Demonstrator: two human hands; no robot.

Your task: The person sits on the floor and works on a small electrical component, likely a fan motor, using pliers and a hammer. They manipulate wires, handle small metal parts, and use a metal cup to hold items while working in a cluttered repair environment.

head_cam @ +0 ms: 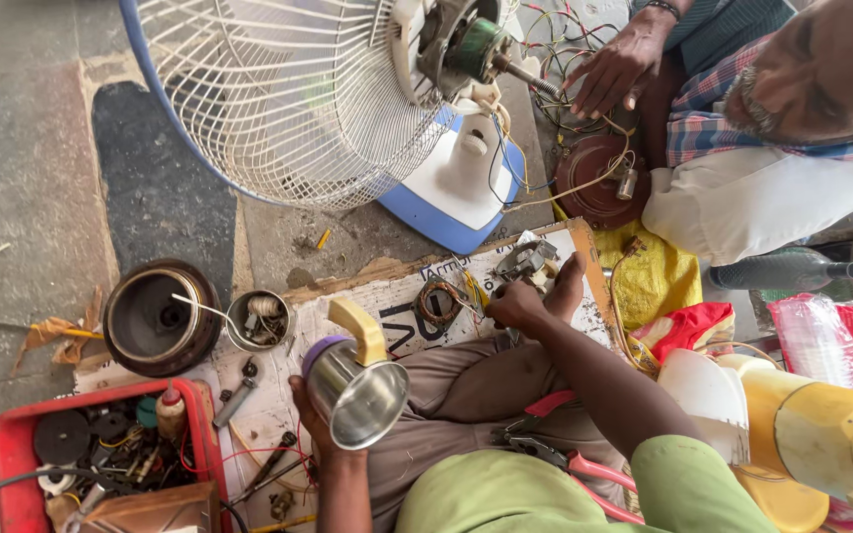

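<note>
My left hand (pixel 314 422) holds a shiny steel jug (pixel 359 387) from below; it has a yellow handle and a purple base, and its open mouth tilts toward me over my lap. My right hand (pixel 533 296) reaches forward onto a worn cardboard sheet (pixel 395 296). Its fingers curl on a small grey metal motor part (pixel 528 261). A coil of copper wire (pixel 438 304) lies just left of that hand. Pink-handled pliers (pixel 567 460) rest on my thigh under my right forearm.
A white-grilled fan (pixel 298 94) with a bare motor (pixel 471 44) and blue-white base stands ahead. Another person's hand (pixel 619 69) touches loose wires at top right. A dark round pot (pixel 160 318), small tin (pixel 259 319) and red parts tray (pixel 10 446) sit left; a yellow cylinder (pixel 821 426) right.
</note>
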